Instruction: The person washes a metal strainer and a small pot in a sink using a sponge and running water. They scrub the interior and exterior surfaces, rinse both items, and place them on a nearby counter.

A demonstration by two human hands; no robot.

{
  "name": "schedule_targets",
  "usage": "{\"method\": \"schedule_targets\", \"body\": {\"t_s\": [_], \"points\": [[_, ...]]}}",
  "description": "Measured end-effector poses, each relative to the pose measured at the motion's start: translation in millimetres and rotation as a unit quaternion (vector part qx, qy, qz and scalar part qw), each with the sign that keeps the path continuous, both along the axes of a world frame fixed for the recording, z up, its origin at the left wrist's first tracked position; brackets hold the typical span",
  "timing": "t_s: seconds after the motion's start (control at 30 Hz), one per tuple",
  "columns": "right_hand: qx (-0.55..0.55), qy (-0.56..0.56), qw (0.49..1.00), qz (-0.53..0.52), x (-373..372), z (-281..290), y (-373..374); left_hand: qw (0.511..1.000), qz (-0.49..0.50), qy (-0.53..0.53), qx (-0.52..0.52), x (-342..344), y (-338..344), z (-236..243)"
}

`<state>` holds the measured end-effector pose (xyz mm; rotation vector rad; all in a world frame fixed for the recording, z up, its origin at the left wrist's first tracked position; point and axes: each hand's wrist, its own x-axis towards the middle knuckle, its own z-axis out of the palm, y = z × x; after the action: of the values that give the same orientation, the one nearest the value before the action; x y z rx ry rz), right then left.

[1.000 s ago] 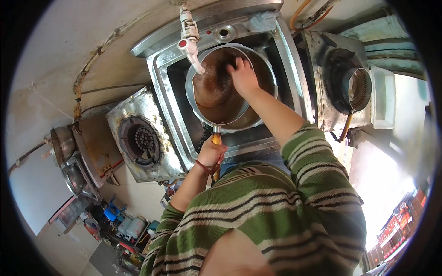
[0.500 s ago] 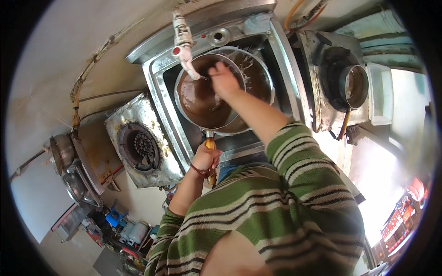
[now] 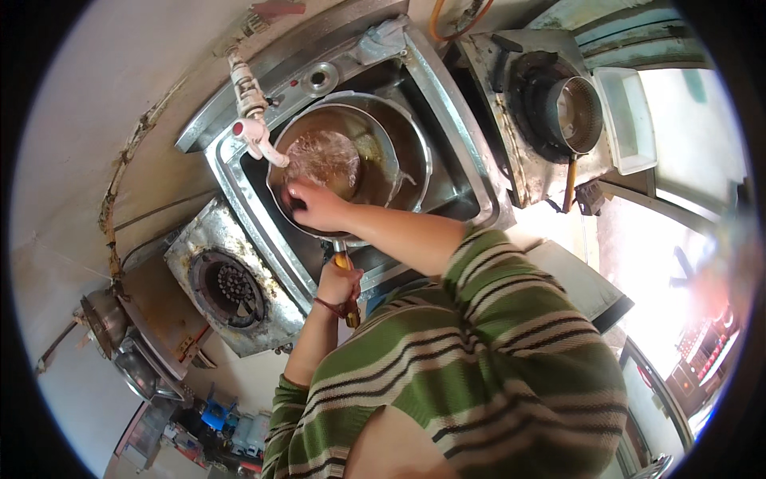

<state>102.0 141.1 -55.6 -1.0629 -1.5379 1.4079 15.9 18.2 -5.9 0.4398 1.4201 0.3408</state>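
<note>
My left hand (image 3: 338, 284) is wrapped round the yellow-and-metal handle (image 3: 352, 313) of a wide metal pan (image 3: 392, 153). Inside the pan, at its near left wall, my right hand (image 3: 316, 206) has its fingers bent and pressed down. A dark patch shows at its fingertips, but I cannot make out what it is. Water with a rippled, bubbly patch (image 3: 323, 162) lies in the pan. The white tap (image 3: 254, 132) has its spout just over the pan's left rim. Beneath the pan, a larger metal pot (image 3: 428, 164) sticks out to the right, in the steel sink (image 3: 469, 188).
To the left stands a burner stove (image 3: 231, 289). On another stove (image 3: 511, 152) to the right rests a smaller pan (image 3: 576, 116) with a long handle, beside a white plastic tray (image 3: 629, 120). Metal basins (image 3: 132, 363) are at the far left.
My right hand has moved from the pan's upper right to its near left wall. The pan's water now shows a rippled patch. The whole view has turned and shifted; my left hand keeps the handle.
</note>
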Motion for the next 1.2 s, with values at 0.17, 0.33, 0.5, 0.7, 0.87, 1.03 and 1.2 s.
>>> {"method": "schedule_targets", "body": {"t_s": [0.17, 0.33, 0.5, 0.7, 0.87, 1.03, 1.2], "points": [[0.011, -0.453, 0.868, 0.201, 70, 12, 7, 0.996, 0.065, -0.047, 0.042, -20, 6, 8], [0.167, -0.407, 0.888, -0.134, 59, -14, 67, 0.998, 0.030, -0.029, 0.036, -8, 6, 22], [0.056, -0.054, 0.996, -0.036, -15, 15, 26, 1.000, 0.007, 0.011, 0.009, -17, 6, 17], [0.122, -0.399, 0.884, 0.210, 69, -19, 18, 0.993, 0.094, 0.022, 0.075, -42, -2, 21], [0.018, -0.293, 0.936, -0.192, 117, -7, 99, 0.928, -0.097, 0.348, 0.090, -52, -15, 27], [0.280, -0.352, 0.875, -0.182, 165, -23, 183, 0.797, -0.266, 0.533, 0.097, -55, -13, 46], [0.186, -0.110, 0.965, -0.147, 119, 58, 156, 0.761, -0.311, 0.562, 0.095, -51, 14, 44]]}}
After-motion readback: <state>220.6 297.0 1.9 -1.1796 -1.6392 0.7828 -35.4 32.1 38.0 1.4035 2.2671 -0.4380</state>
